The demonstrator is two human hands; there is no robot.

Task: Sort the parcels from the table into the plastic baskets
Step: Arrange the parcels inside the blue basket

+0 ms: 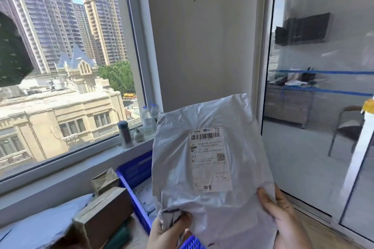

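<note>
Held-up parcel (212,204) hides most of the basket (135,170) (label (210,159) blurred).

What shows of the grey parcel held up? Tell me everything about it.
The grey parcel is a crinkled, glossy plastic mailer bag, held upright, front to the camera. A white label with barcode and QR code sits at its middle. The left hand pinches its lower left corner; the right hand grips its lower right edge.
</note>
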